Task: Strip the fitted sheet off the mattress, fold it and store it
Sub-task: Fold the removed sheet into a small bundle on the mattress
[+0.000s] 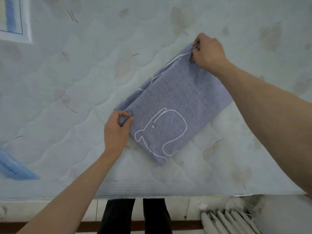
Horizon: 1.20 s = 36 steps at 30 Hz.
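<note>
Lavender fitted sheet (170,112), folded into a thick rectangle, lies on the bare quilted mattress (67,81). Left hand (116,130) pinches its near corner, right hand (208,51) its far corner. Soft, light and floppy, it probably carries best supported underneath.

The bare white quilted mattress with faded leaf prints (70,92) is carrying a folded lavender-blue terry sheet with a white outline whale (170,112), lying flat and angled near the front edge. A blurry blue cloth (15,168) is sitting at the left edge.
</note>
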Available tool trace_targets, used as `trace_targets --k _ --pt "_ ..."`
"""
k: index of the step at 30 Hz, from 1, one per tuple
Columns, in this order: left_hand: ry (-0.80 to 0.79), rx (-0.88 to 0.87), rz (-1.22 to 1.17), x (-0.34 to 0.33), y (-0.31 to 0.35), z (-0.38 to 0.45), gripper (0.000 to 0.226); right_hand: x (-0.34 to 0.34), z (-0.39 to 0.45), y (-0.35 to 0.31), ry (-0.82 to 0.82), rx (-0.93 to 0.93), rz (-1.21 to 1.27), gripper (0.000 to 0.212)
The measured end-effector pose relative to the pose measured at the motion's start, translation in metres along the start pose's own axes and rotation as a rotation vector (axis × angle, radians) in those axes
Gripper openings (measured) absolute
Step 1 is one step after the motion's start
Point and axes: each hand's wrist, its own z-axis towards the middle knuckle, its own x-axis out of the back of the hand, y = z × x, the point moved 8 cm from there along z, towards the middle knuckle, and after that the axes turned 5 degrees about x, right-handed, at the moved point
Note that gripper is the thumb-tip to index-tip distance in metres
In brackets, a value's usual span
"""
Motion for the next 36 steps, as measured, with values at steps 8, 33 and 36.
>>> trace_targets --k 8,33,36 --pt "-0.059 0.084 -0.057 -0.003 -0.027 0.03 0.039 -0.034 0.023 -0.003 0.078 0.04 -0.028 0.03" --pt "0.056 -0.536 0.877 -0.126 0.033 0.001 0.07 -0.148 -0.088 -0.001 -0.038 0.936 -0.49 0.064" --pt "0.155 -0.455 0.888 -0.104 0.01 0.028 0.071 -0.103 -0.029 0.092 0.037 0.596 -0.409 0.069"
